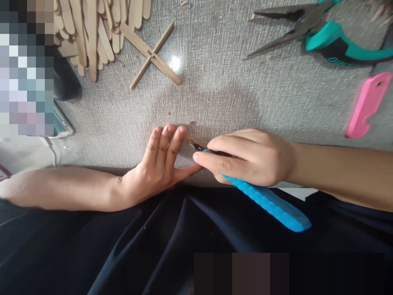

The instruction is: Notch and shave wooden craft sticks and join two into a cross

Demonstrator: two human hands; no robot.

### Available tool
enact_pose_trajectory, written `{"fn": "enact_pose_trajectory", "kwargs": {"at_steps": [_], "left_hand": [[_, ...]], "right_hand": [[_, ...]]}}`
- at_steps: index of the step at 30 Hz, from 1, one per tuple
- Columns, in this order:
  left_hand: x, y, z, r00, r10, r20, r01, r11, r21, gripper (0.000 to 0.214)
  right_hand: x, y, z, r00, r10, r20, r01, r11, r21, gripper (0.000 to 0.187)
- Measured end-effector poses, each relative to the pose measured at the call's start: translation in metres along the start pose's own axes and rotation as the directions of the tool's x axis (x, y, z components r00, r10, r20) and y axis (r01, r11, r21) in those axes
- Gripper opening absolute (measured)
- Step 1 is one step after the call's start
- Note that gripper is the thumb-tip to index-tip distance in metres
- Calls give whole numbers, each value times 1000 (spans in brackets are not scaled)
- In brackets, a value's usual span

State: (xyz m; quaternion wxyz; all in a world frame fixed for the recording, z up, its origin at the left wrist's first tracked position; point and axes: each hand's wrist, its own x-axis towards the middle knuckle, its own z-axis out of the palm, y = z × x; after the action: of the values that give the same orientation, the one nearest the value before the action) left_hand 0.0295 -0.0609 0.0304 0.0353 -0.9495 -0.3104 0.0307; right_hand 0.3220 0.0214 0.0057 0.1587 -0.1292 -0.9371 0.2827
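Observation:
My right hand [254,157] is closed around a blue utility knife [264,203], its handle slanting down toward my lap. The knife's short blade points left and meets a wooden craft stick [196,141] lying low on the table. My left hand [159,159] steadies that stick, with the fingers stretched forward and the thumb reaching right toward the knife. Most of the stick is hidden by both hands. Farther up, two craft sticks form a cross [151,55], one lying flat and the other on its edge.
Many loose craft sticks [89,32] are heaped at the upper left, beside a dark object [66,78] and a blurred-out device. Teal-handled pliers [307,24] lie with jaws apart at the upper right. Below them is a pink plastic tool [365,106]. Small wood scraps dot the textured table [208,90].

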Motion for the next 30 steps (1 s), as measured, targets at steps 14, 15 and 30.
{"fn": "enact_pose_trajectory", "kwargs": {"at_steps": [14,15,30], "left_hand": [[-1,1,3,999,-34,-2,34,997,-64,107],[-1,1,3,1000,-25,-14,24,999,-35,106],[-2,2,3,999,-44,28,46,995,-91,105]], "right_hand": [[5,1,17,987,34,-155,-32,999,14,29],[5,1,17,988,35,-152,-33,999,16,30],[8,2,-4,995,78,64,-86,988,130,25]]}}
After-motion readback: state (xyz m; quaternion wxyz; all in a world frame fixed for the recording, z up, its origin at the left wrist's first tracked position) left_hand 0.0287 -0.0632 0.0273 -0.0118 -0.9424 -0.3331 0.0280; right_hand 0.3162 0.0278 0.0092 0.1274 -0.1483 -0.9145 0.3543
